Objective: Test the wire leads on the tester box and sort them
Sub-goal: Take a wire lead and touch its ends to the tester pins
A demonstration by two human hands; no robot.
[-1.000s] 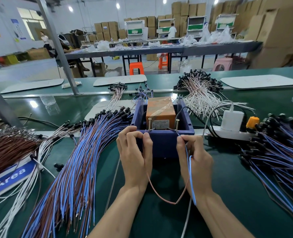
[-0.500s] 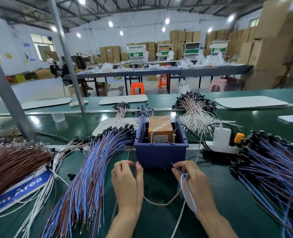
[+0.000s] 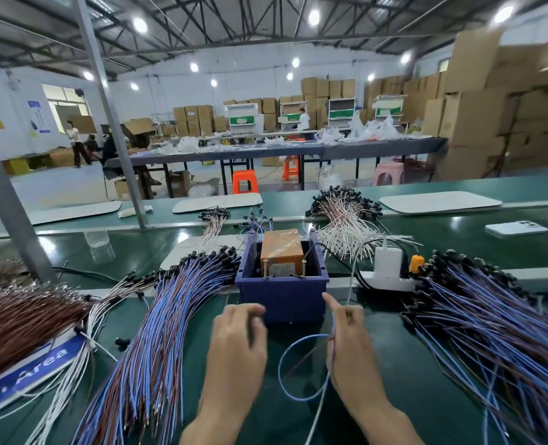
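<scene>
A person's right hand pinches a blue wire lead between thumb and curled fingers, forefinger raised, at a green counter. The lead loops toward 9 o'clock from that hand, just above the counter. The left hand, beside it, is blurred; its fingers look curled, though what they hold cannot be told. The blue tester box, with 2 metal posts, stands at 12 o'clock, just beyond both hands. Bundles of blue-and-brown leads fan out at 9 o'clock and 3 o'clock.
</scene>
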